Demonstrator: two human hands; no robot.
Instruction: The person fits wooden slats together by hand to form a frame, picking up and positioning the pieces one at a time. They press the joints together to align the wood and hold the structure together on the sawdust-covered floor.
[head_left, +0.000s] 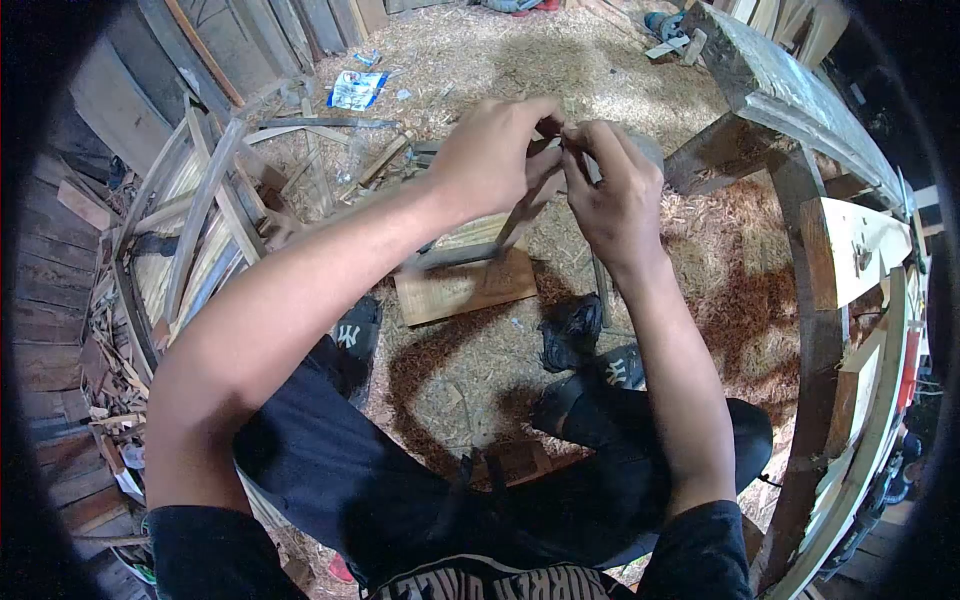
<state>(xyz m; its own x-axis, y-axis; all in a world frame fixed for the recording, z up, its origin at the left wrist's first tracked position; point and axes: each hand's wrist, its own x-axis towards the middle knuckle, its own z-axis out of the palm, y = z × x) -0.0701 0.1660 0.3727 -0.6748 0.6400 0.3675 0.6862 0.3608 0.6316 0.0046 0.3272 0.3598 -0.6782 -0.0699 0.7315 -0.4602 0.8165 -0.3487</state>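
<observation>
Both of my hands are raised in front of me at the upper middle, fingertips close together. My left hand [493, 155] is closed in a pinch, its fingers bent inward. Facing it, my right hand [615, 190] pinches too, thumb against fingers. Whatever lies between the fingertips is too small to make out. Below and behind the hands, a flat wooden board [468, 288] lies on the ground, with a dark bar [455, 256] along its far edge. A black crumpled bag [572, 332] rests right of the board, near my shoe.
Wood shavings [740, 235] cover the ground. Timber strips [205, 215] are piled at the left. A wooden bench [810, 105] stands at the upper right, with a light wood block [855, 252] below it. A blue and white packet [357, 90] lies at the upper left.
</observation>
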